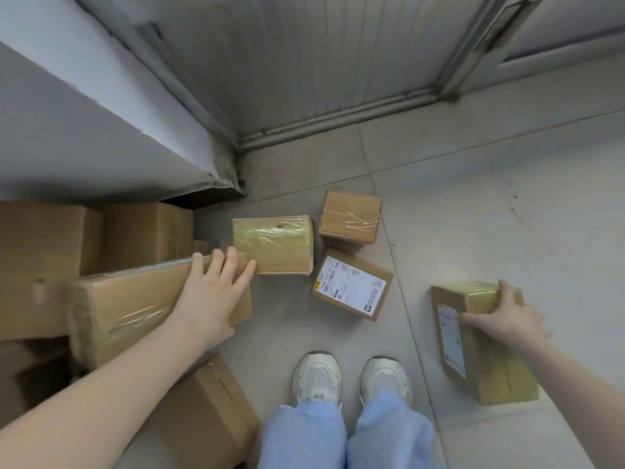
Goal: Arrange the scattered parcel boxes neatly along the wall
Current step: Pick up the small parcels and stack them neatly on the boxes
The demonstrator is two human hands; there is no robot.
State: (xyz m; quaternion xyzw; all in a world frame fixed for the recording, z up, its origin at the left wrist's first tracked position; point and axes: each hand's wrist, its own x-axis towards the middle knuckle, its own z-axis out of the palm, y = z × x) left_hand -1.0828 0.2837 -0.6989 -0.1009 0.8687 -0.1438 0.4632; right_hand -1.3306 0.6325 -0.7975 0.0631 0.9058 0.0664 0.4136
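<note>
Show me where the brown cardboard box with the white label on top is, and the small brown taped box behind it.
brown cardboard box with white label (pixel 351 285): head view, on the label.
small brown taped cardboard box (pixel 350 216): head view, on its top face.

Nothing printed here resolves into readable words. The small brown cardboard box (pixel 351 284) near the frame's centre carries a white shipping label (pixel 350 287) with a barcode and a yellow mark, its lines too blurred to read. At four o'clock, the tape-wrapped yellowish cardboard box (pixel 487 346) bears a white label (pixel 451 338), equally illegible.
</note>
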